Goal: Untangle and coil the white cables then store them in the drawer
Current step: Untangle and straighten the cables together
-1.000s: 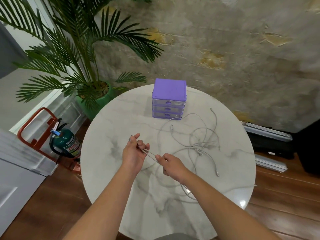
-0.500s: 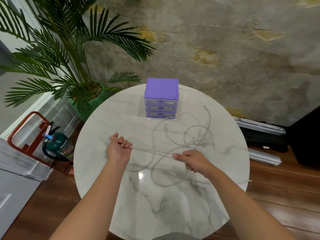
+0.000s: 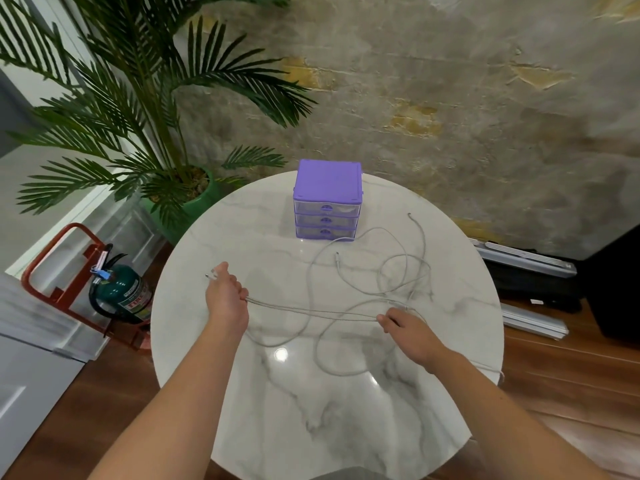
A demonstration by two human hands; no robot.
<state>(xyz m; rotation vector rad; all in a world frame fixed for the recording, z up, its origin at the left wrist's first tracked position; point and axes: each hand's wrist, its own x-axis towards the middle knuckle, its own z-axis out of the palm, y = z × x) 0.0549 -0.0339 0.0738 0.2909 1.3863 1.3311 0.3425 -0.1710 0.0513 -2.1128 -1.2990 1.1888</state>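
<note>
White cables [image 3: 388, 275] lie tangled in loose loops on the right half of a round marble table [image 3: 263, 403]. A doubled length of white cable [image 3: 311, 310] is stretched taut between my hands. My left hand [image 3: 225, 296] is closed on one end, with the plug tip poking out past my thumb. My right hand [image 3: 408, 332] pinches the same strands near the tangle. A small purple drawer unit [image 3: 327, 199] with three clear drawers, all closed, stands at the table's far edge.
A palm in a green pot [image 3: 194, 199] stands behind the table on the left. A green fire extinguisher [image 3: 121, 292] in a red stand sits on the floor at left. Dark cases and white rails [image 3: 533, 289] lie on the wooden floor at right.
My hands have moved apart, the left going left and the right going right, drawing out a longer taut stretch of cable between them. More cable has been pulled from the tangle.
</note>
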